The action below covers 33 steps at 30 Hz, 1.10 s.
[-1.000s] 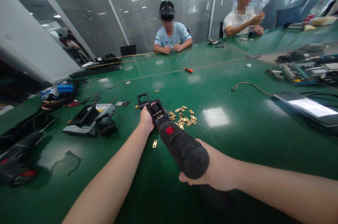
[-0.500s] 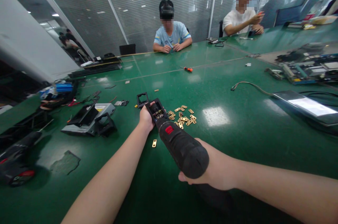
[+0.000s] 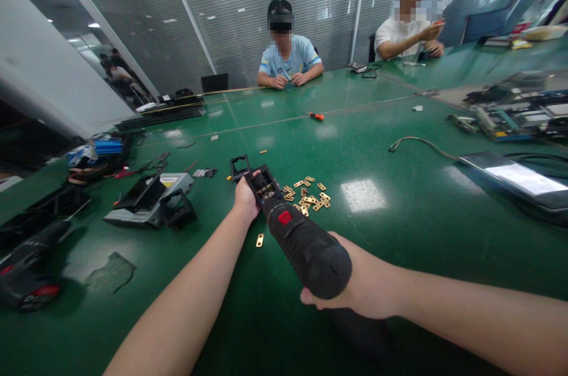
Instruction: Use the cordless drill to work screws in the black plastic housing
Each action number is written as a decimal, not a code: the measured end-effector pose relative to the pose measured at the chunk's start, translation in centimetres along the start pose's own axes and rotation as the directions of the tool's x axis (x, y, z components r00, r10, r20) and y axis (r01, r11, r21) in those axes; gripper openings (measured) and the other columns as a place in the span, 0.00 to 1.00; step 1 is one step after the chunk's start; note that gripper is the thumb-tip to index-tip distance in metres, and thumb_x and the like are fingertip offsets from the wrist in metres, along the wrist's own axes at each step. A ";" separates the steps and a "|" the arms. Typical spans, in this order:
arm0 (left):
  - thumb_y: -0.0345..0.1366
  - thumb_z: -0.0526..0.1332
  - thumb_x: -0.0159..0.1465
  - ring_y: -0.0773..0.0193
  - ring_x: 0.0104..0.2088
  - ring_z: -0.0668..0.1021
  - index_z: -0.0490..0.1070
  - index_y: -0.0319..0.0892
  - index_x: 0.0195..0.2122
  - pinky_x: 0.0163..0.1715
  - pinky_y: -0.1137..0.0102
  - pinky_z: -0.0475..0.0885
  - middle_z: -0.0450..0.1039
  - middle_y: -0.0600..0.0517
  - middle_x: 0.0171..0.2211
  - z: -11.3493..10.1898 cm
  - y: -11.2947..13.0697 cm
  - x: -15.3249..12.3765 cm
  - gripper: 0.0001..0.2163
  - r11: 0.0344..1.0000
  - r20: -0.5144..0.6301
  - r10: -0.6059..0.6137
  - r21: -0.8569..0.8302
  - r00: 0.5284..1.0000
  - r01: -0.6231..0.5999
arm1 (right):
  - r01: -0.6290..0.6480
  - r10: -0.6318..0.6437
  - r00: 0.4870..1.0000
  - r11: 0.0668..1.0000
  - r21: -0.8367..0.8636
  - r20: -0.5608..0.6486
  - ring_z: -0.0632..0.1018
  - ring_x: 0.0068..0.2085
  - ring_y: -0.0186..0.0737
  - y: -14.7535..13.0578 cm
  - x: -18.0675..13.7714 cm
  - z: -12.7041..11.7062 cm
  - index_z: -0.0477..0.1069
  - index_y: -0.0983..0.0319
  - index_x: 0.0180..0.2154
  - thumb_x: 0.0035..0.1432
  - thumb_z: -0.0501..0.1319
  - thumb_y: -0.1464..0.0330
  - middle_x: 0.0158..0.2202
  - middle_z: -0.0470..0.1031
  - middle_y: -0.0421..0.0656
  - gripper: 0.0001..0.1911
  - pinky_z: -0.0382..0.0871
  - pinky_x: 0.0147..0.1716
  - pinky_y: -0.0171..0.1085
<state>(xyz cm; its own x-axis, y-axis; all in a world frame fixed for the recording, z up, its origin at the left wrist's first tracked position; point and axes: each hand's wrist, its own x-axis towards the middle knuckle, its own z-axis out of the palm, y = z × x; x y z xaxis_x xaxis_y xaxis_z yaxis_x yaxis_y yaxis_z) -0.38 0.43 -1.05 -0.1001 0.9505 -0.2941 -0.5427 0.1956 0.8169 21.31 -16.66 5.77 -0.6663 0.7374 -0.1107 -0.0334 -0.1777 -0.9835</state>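
Observation:
My right hand (image 3: 355, 281) is wrapped round the grip of a black cordless drill (image 3: 306, 252) with a red switch on top. The drill's front end points away from me at a black terminal block (image 3: 266, 184) with brass-coloured metal parts inside. My left hand (image 3: 247, 198) is closed on the left side of that block; the drill hides the block's near end and the bit's tip. Right of the block lies a loose pile of small brass plates (image 3: 317, 204) with holes. A single brass plate (image 3: 260, 240) rests nearer me, and a black plastic frame (image 3: 240, 167) stands just beyond my left hand.
On the left are a grey device with black parts (image 3: 151, 201) and a second drill (image 3: 31, 269). An orange screwdriver (image 3: 316, 116) lies further off. To the right are a lit phone-like device (image 3: 519, 175) and circuit boards (image 3: 523, 119). Two people sit across the green table (image 3: 421, 234).
Almost nothing differs. Both hands, the drill and the terminal block keep their places, and the view has shifted only very slightly.

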 end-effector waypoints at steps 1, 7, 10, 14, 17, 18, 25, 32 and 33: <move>0.37 0.58 0.61 0.52 0.25 0.81 0.75 0.38 0.46 0.29 0.59 0.78 0.77 0.48 0.25 0.0 0.0 0.0 0.15 1.000 0.001 -0.001 -0.001 1.000 0.001 | 0.000 0.000 1.000 1.000 -0.001 -0.001 0.73 0.26 0.33 0.0 0.0 0.0 0.70 0.62 0.34 0.46 0.78 0.69 0.25 0.73 0.34 0.19 0.71 0.30 0.34; 0.37 0.59 0.59 0.51 0.26 0.82 0.75 0.37 0.48 0.30 0.58 0.78 0.78 0.48 0.26 -0.1 0.0 0.0 0.17 1.000 -0.011 -0.018 -0.024 1.000 0.017 | 0.001 -0.001 1.000 1.000 0.002 0.004 0.73 0.26 0.32 -0.2 -0.1 0.0 0.69 0.61 0.33 0.46 0.78 0.69 0.25 0.72 0.33 0.19 0.70 0.29 0.33; 0.37 0.59 0.59 0.51 0.26 0.82 0.75 0.37 0.49 0.30 0.58 0.78 0.78 0.47 0.26 -0.2 -0.1 0.1 0.18 1.000 -0.008 -0.010 -0.027 1.000 0.010 | -0.004 0.004 1.000 1.000 0.021 0.001 0.73 0.25 0.32 -0.2 -0.1 0.1 0.69 0.61 0.33 0.46 0.78 0.69 0.25 0.72 0.33 0.19 0.69 0.28 0.33; 0.37 0.59 0.60 0.51 0.26 0.82 0.75 0.37 0.49 0.29 0.59 0.78 0.78 0.47 0.26 -0.2 -0.1 0.1 0.17 1.000 0.000 -0.002 -0.008 1.000 0.002 | 0.000 -0.001 1.000 1.000 0.019 0.006 0.73 0.25 0.32 -0.1 0.0 0.1 0.68 0.61 0.31 0.47 0.75 0.70 0.24 0.72 0.34 0.17 0.69 0.27 0.33; 0.38 0.58 0.60 0.51 0.26 0.82 0.75 0.37 0.49 0.29 0.59 0.77 0.78 0.47 0.26 -0.1 0.0 0.0 0.17 1.000 -0.006 0.001 -0.001 1.000 -0.001 | -0.005 0.005 1.000 1.000 0.008 0.001 0.73 0.25 0.33 -0.1 0.0 0.0 0.68 0.61 0.31 0.47 0.75 0.70 0.23 0.72 0.33 0.16 0.69 0.27 0.33; 0.37 0.58 0.60 0.51 0.25 0.82 0.75 0.37 0.49 0.29 0.59 0.77 0.78 0.47 0.26 -0.1 0.0 0.0 0.18 1.000 -0.008 0.001 -0.002 1.000 -0.001 | -0.011 0.011 1.000 1.000 0.004 0.004 0.73 0.25 0.33 -0.1 0.0 0.0 0.68 0.61 0.31 0.47 0.75 0.70 0.23 0.72 0.33 0.16 0.69 0.28 0.33; 0.37 0.58 0.61 0.52 0.25 0.81 0.75 0.37 0.51 0.31 0.58 0.78 0.79 0.48 0.26 0.1 0.0 -0.1 0.19 1.000 -0.023 -0.012 -0.024 1.000 0.011 | 0.032 -0.032 0.999 0.999 0.008 0.017 0.73 0.25 0.32 -0.3 0.0 0.0 0.67 0.60 0.30 0.47 0.73 0.73 0.23 0.72 0.33 0.15 0.66 0.25 0.31; 0.37 0.56 0.63 0.52 0.24 0.81 0.75 0.36 0.48 0.28 0.60 0.77 0.78 0.47 0.24 0.2 0.1 -0.1 0.16 1.000 -0.013 0.001 0.009 1.000 -0.001 | 0.047 -0.048 0.998 0.998 0.038 0.030 0.72 0.25 0.32 -0.5 0.1 0.1 0.67 0.61 0.29 0.47 0.72 0.74 0.24 0.72 0.34 0.14 0.66 0.24 0.31; 0.37 0.56 0.63 0.52 0.24 0.81 0.75 0.37 0.48 0.28 0.60 0.77 0.78 0.47 0.24 0.2 0.1 -0.1 0.16 1.000 -0.010 0.001 0.013 1.000 -0.001 | 0.037 -0.038 0.999 0.999 0.037 0.021 0.72 0.26 0.31 -0.6 0.1 0.1 0.67 0.61 0.30 0.47 0.73 0.73 0.24 0.72 0.34 0.14 0.66 0.25 0.31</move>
<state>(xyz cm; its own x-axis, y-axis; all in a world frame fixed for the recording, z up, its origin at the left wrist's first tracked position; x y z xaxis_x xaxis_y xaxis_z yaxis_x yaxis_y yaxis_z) -0.28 0.39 -0.87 -0.1090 0.9484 -0.2979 -0.5318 0.1975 0.8235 21.22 -16.58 6.34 -0.6804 0.7295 -0.0701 -0.0860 -0.1745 -0.9809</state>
